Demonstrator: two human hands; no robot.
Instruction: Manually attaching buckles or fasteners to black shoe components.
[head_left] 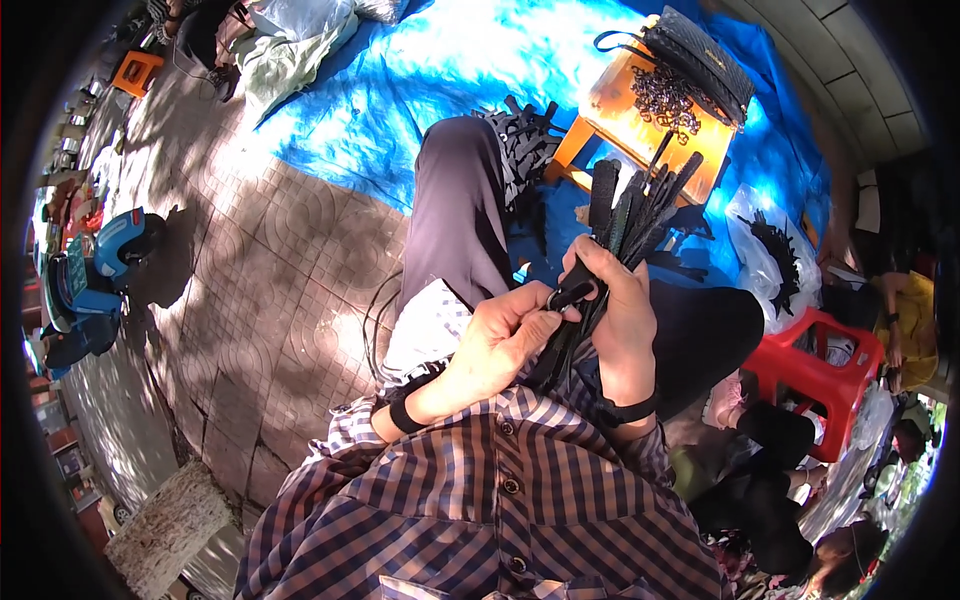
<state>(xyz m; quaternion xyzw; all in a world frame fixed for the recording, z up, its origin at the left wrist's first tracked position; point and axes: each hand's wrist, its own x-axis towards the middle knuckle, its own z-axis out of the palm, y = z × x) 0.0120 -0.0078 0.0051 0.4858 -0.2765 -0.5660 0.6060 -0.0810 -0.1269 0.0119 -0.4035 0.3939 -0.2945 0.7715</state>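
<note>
My right hand (622, 312) is wrapped round a bundle of black straps (625, 215), whose ends fan out above the fist. More of the bundle hangs below it, over my lap. Thumb and fingers of my left hand (508, 340) pinch the end of one black strap (572, 291), right beside the right hand's fingers. A small shiny metal piece shows at the left fingertips, too small to make out exactly. Beyond the bundle, a heap of dark metal rings or hooks (664, 98) lies on an orange stool (615, 100).
A black pouch (700, 65) lies on the stool. A blue tarp (370, 130) covers the ground ahead, with a pile of black straps (525, 150) by my knee. At right are a plastic bag of black pieces (775, 255), a red stool (835, 375) and other people.
</note>
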